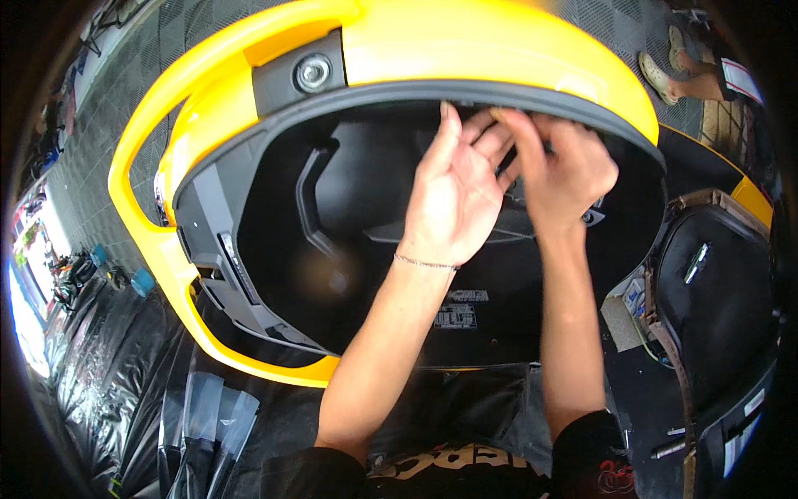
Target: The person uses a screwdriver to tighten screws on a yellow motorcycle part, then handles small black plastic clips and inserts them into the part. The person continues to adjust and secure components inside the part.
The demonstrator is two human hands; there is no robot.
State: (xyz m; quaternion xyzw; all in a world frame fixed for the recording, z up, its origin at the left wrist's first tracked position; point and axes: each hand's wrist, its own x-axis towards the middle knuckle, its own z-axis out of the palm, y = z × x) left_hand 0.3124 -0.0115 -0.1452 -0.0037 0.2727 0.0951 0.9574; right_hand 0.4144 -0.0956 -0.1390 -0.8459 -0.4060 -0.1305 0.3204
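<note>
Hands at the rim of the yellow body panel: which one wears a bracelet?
The left hand, palm up against the black rim seal, has a thin bracelet on its wrist. The right hand, beside it with curled fingers, has a bare wrist.

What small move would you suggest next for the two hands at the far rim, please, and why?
Probably keep the left hand braced and let the right hand press or pinch along the black rim trim. Both sets of fingertips meet at that trim under the yellow body, over the black compartment. What they pinch is hidden.
</note>
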